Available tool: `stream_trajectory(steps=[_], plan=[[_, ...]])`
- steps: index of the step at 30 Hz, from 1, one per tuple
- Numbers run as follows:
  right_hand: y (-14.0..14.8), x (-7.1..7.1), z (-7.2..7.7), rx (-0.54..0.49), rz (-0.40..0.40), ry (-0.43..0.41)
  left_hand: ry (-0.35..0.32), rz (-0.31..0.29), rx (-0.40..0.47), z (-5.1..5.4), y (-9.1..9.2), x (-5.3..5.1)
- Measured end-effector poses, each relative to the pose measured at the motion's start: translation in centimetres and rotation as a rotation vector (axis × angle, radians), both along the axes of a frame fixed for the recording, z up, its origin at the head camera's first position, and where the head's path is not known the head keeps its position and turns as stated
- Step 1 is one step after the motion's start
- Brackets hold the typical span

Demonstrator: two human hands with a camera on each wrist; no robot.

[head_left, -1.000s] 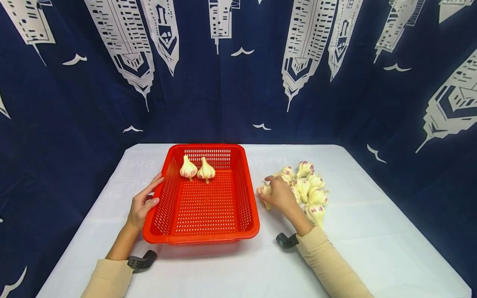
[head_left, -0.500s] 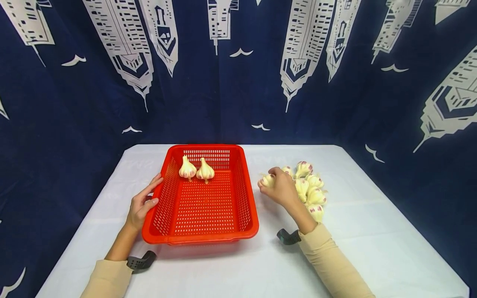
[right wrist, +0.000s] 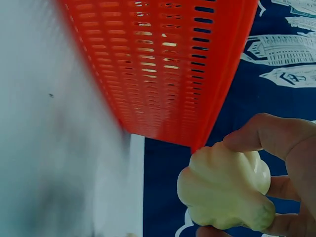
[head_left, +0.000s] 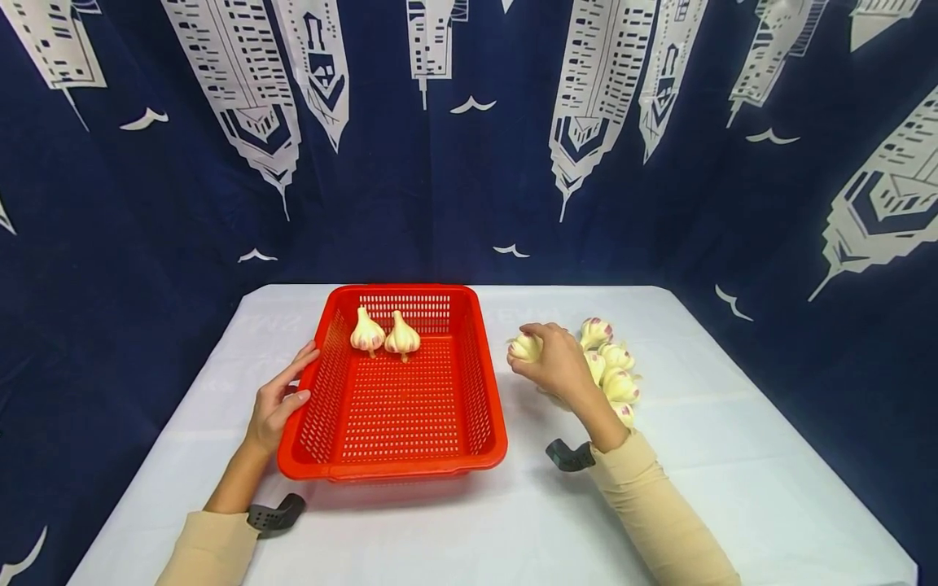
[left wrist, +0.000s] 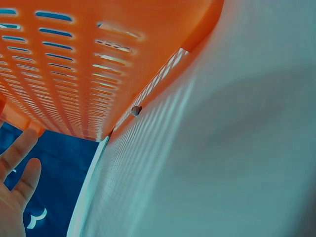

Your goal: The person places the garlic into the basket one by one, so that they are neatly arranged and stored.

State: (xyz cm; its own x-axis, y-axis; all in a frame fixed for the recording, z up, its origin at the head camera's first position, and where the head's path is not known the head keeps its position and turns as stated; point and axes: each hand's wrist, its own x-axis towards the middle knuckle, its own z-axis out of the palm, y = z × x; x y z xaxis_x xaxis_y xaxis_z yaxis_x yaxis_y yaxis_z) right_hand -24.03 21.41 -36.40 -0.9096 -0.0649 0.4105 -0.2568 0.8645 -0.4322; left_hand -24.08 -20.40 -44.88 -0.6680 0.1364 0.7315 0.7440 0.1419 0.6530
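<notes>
A red perforated plastic basket (head_left: 396, 471) stands on the white table, with two garlic bulbs, one left (head_left: 367, 334) and one right (head_left: 402, 337), against its far end. Against the left rim lie the fingertips of my left hand (head_left: 273, 411), fingers fairly straight, thumb apart from them; the left wrist view shows this hand (left wrist: 15, 173) at its edge. My right hand (head_left: 563, 368) holds another garlic bulb (head_left: 525, 348) between thumb and fingers, just right of the basket. In the right wrist view that bulb (right wrist: 222, 190) appears close up, off the table.
Several more garlic bulbs (head_left: 618, 382) lie in a heap to the right, partly hidden behind my right hand and forearm. A dark blue curtain (head_left: 440, 203) with white building prints hangs behind the table (head_left: 703, 488).
My right hand has lifted the garlic bulb off the table beside the heap, moving slightly up and away. The left hand stays at the basket's rim.
</notes>
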Motion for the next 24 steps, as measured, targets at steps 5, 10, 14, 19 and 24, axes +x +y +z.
stream_trajectory(steps=[5, 10, 14, 19, 24], plan=[[-0.2, -0.1, 0.8, -0.006, -0.003, -0.010, 0.007, 0.011, -0.001, 0.0, 0.0, 0.0], [-0.5, -0.1, 1.4, -0.047, -0.003, -0.017, 0.010, 0.015, -0.005, 0.0, 0.1, 0.1], [-0.7, -0.2, 1.9, -0.048, 0.009, -0.015, 0.012, 0.016, -0.004, 0.2, 0.1, 0.1], [-0.9, -0.4, 2.3, 0.005, 0.034, 0.018, 0.007, 0.024, -0.011, 0.2, 0.1, 0.2], [-1.4, -0.2, 2.7, 0.024, 0.022, 0.021, 0.001, 0.029, -0.017, 0.1, 0.1, 0.2]])
